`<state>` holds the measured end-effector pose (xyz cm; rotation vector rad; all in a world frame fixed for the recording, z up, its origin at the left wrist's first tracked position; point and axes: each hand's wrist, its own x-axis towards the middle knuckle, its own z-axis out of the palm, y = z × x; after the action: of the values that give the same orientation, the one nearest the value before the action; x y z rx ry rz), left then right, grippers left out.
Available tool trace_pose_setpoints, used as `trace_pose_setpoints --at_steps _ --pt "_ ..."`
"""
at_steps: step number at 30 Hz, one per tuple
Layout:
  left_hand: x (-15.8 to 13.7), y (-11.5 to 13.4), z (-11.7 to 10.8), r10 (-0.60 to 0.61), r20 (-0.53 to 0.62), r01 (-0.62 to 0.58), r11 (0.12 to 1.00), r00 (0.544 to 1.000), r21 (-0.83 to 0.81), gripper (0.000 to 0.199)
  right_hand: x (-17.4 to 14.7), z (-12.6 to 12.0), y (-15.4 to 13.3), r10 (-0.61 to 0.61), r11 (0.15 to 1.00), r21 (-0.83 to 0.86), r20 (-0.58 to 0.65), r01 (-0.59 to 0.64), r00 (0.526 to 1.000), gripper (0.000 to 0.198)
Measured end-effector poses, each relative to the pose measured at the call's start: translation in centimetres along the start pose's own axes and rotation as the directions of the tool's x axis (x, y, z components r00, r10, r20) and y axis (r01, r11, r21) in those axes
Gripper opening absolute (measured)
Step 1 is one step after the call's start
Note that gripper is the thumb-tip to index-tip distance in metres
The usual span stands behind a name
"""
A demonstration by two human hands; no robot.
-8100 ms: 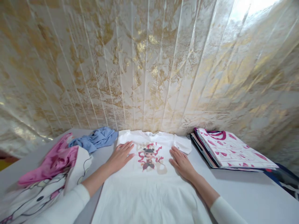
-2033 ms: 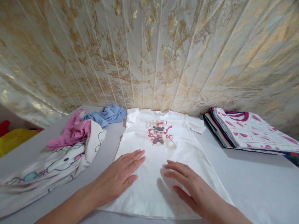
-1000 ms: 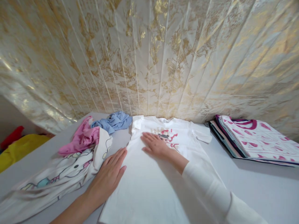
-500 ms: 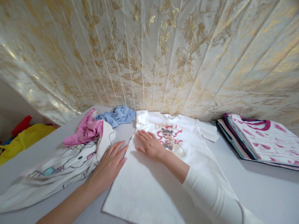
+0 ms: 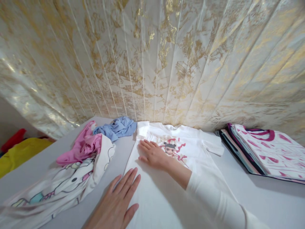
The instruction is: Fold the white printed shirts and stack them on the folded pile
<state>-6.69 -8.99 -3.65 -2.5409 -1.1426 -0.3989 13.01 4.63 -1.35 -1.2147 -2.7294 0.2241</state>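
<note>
We had the white T-shirt (image 5: 147,194) lying face up on the table (image 5: 274,203), its neckline toward the curtain (image 5: 154,79), probably because a flat, front-up lay left its whole printed face within reach. Beside its left edge we had the loose clothes, a pink garment (image 5: 82,146) over a white patterned garment (image 5: 69,183), with a blue garment (image 5: 116,127) just beside its left sleeve. Off its right sleeve sat the folded stack (image 5: 276,152); this spacing seemed to leave the shirt a place of its own between the two groups.

Our right hand (image 5: 152,156) lay palm down between the shirt's left edge and its character print (image 5: 172,148), fingers nearly together, thumb apart, gripping nothing. Our right forearm slanted across the shirt, likely because that flat reach let the palm cover the far side. Our left hand (image 5: 119,198) lay back up over the shirt's left edge, fingers slightly spread and unclamped, perhaps to steady that border; how firmly it pressed, we could not tell.
</note>
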Motion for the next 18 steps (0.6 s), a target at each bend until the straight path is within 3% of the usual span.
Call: trace_pose_setpoints --at_steps 2,4,6,7,8,9,12,14,16,18 --pt "0.1 0.1 0.0 0.007 -0.03 -0.005 0.999 1.0 0.045 0.058 -1.5 0.6 -1.1 -0.115 0.993 0.035 -0.016 0.116 0.993 0.062" --pt "0.1 0.2 -0.1 0.007 -0.041 -0.004 0.997 0.999 0.08 0.058 -2.9 0.8 -0.4 -0.151 0.988 0.038 -0.039 0.152 0.988 0.064" --pt "0.1 0.2 -0.3 0.013 -0.03 -0.01 0.995 0.999 0.103 0.06 -4.2 0.3 2.8 -0.034 0.999 0.0 -0.051 0.034 0.998 0.062" --pt "0.1 0.2 -0.4 0.019 -0.024 -0.016 0.994 1.0 0.111 0.06 -4.9 -0.3 5.0 0.106 0.994 -0.033 -0.057 -0.108 0.993 0.057" --pt "0.0 0.1 -0.5 0.024 -0.02 -0.022 0.993 1.0 0.116 0.061 -5.6 -1.0 7.3 0.283 0.956 -0.061 -0.075 -0.288 0.956 0.054" --pt "0.0 0.0 -0.5 0.029 -0.017 -0.026 0.993 0.999 0.118 0.061 -6.5 -1.7 9.4 0.376 0.921 -0.07 -0.095 -0.383 0.922 0.054" --pt "0.7 -0.1 -0.4 0.026 0.004 -0.026 0.995 1.0 0.092 0.061 -9.5 -3.1 12.3 0.441 0.889 -0.08 -0.114 -0.451 0.89 0.054" --pt "1.8 0.4 0.0 0.015 0.044 -0.017 0.999 0.999 0.035 0.061 -11.7 -2.9 10.3 0.333 0.937 -0.063 -0.131 -0.343 0.934 0.055" --pt "3.4 1.4 0.5 0.02 0.096 -0.015 0.999 0.995 -0.05 0.061 -13.5 -1.9 6.2 0.143 0.988 -0.032 -0.143 -0.149 0.979 0.056" --pt "4.8 2.6 1.1 0.039 0.129 -0.023 0.992 0.991 -0.127 0.062 -14.8 -0.7 2.2 0.016 1.0 -0.004 -0.114 -0.017 0.993 0.061"
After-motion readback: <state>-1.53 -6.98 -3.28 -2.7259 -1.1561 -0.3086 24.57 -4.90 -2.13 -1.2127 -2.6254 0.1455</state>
